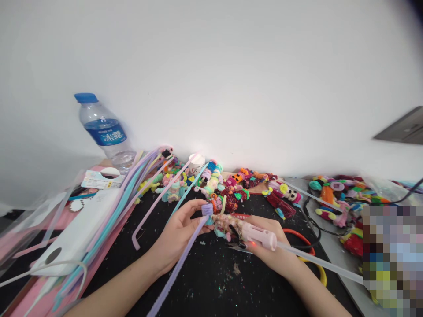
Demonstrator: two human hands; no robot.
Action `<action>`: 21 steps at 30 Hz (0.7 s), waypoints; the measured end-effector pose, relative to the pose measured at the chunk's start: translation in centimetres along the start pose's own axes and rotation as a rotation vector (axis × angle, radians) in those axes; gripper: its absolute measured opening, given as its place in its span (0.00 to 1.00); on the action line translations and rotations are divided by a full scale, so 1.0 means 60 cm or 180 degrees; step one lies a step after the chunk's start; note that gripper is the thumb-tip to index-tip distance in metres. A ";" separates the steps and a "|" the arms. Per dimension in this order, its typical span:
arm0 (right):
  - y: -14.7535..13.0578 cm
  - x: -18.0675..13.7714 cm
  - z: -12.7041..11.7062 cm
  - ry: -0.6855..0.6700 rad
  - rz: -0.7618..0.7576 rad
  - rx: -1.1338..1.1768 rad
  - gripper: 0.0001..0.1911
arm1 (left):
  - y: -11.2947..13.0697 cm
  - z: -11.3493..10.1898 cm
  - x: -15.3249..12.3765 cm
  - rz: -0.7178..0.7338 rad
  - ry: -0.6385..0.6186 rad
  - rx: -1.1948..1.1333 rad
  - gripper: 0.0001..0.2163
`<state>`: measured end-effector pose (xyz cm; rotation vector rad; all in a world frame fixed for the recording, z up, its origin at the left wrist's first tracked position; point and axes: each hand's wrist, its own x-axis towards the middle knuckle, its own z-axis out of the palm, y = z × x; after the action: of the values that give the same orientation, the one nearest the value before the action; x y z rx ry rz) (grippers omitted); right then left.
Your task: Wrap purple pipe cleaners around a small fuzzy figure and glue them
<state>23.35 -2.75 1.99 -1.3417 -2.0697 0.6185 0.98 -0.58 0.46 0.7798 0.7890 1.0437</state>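
Over the middle of the black worktop, the left hand pinched a lilac coil between thumb and fingers. A lilac stem ran from the coil down toward the near edge. The right hand was curled around a pink glue gun, its crusted tip pointing at the coil; whether the two touched could not be told. A clear glue stick stuck out of the gun's back toward the right edge. Beside the right hand lay a red loop handle and a yellow loop handle.

Fuzzy dolls lay along the far edge, near a small white jar. By the far left corner stood a water bottle. Along the left edge, a bundle of pastel stems lay over white packaging. Past the right edge was a colourful pile of fuzzy pieces.
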 end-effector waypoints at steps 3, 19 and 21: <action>-0.002 0.000 -0.001 0.0041 -0.0050 -0.0065 0.08 | 0.000 0.001 0.001 0.0000 0.0002 0.0024 0.12; 0.002 0.000 -0.002 -0.0038 0.0008 -0.0088 0.06 | 0.001 -0.001 0.000 -0.0100 -0.0025 -0.0157 0.12; 0.003 0.001 -0.003 -0.0040 -0.0022 -0.0058 0.07 | 0.001 0.001 0.000 -0.0116 0.0027 -0.0198 0.12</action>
<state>23.54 -2.63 2.01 -1.3437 -2.0937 0.6079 1.00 -0.54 0.55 0.7061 0.7719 1.0346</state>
